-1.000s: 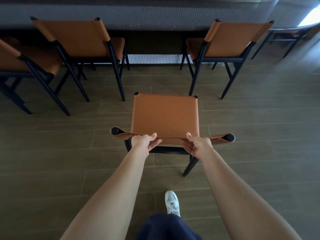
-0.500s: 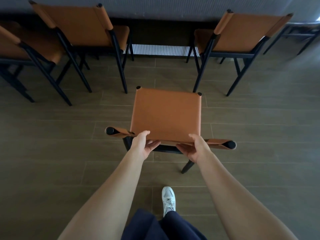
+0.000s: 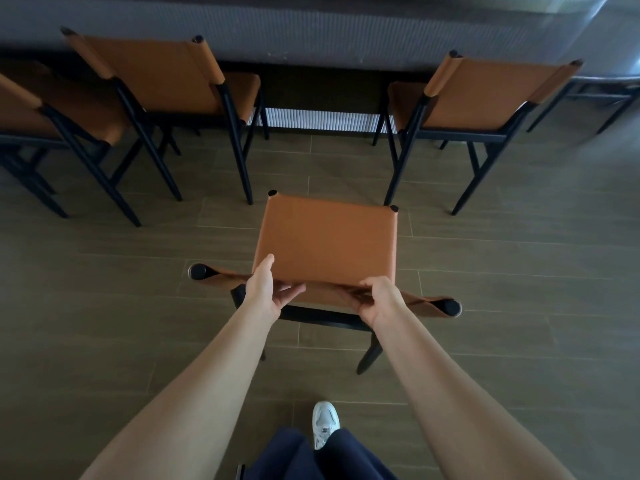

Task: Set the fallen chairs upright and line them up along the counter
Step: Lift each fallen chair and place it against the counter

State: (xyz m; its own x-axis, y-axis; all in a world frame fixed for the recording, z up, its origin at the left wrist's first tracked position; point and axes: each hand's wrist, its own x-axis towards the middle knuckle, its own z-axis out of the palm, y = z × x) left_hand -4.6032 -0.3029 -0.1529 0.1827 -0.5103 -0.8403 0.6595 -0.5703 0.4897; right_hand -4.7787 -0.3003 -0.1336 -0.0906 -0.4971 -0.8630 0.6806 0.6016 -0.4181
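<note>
An upright chair (image 3: 329, 240) with a tan leather seat and black frame stands on the floor in front of me, facing the counter (image 3: 311, 29). Its backrest top runs across just under my hands. My left hand (image 3: 270, 292) rests against the backrest with straight fingers and the thumb raised over the seat. My right hand (image 3: 377, 299) grips the backrest's top edge with curled fingers. Two matching chairs stand upright at the counter, one to the left (image 3: 156, 71) and one to the right (image 3: 485, 95), with a gap between them.
A third tan chair (image 3: 20, 109) stands at the far left edge. A dark frame of another seat (image 3: 606, 95) shows at the far right. The floor is wood-look tile. My white shoe (image 3: 325, 422) is behind the chair's rear legs.
The chair has been pushed closer to the gap between the two chairs at the counter. My left hand went from a closed grip on the backrest to straight fingers.
</note>
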